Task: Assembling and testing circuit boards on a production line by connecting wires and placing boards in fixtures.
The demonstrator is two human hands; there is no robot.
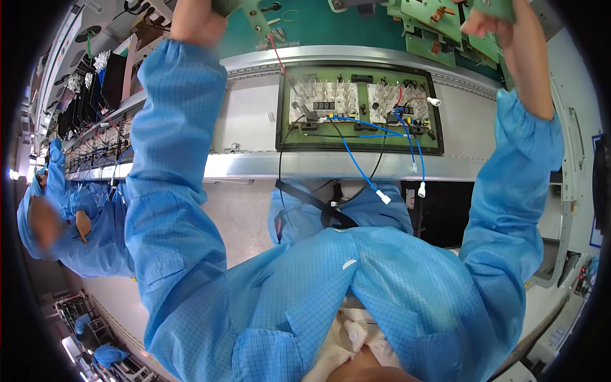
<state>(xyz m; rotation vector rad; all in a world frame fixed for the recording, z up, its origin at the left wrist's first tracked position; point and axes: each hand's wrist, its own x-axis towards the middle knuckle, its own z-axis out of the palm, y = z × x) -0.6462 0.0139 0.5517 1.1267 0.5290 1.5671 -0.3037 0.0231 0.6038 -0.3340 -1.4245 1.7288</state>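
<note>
Both my arms reach forward in blue gridded sleeves. My left hand (pixel 198 24) is at the top edge, beside a green plate (pixel 256 19) with holes; its fingers are cut off or hidden. At the top right, my right hand (pixel 489 27) has its fingers curled at the edge of a green panel (pixel 496 7). Between my arms, a green carrier frame (pixel 280 108) lies on the line. It bears a left circuit board (pixel 344 95) and a right circuit board (pixel 382 95), both with displays. Blue wires (pixel 356 159) with white connectors (pixel 383 197) hang over the near rail.
A metal rail (pixel 254 167) runs along the near side of the line. More green fixtures (pixel 429 48) are stacked at the far right on a green mat (pixel 344 35). To the left, a co-worker in blue (pixel 95 235) sits by the line, near hanging wires and boards.
</note>
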